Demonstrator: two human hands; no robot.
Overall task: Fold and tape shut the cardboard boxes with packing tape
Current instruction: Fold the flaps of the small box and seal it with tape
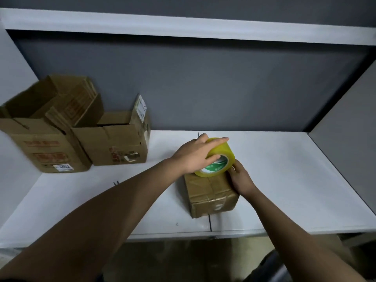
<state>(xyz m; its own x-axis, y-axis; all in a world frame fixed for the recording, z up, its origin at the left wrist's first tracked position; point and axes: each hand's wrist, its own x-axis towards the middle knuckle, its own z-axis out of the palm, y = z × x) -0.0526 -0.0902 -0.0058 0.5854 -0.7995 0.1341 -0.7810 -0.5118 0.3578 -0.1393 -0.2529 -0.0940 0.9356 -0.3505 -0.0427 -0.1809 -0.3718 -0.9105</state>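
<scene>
A small closed cardboard box (211, 195) lies on the white table (284, 180), its top and front edge glossy with tape. On its far end stands a yellow roll of packing tape (220, 157) with a green and white core label. My left hand (195, 154) grips the roll from the left, fingers curled over its top. My right hand (241, 179) is at the roll's lower right edge, fingertips pinching there at the box's right side. What the fingertips pinch is hidden.
Two open cardboard boxes stand at the back left: a larger one (43, 143) with its flaps up and a smaller one (116, 143) beside it. A grey wall rises behind the table. A white shelf (183, 27) hangs above. The table's front edge runs near me.
</scene>
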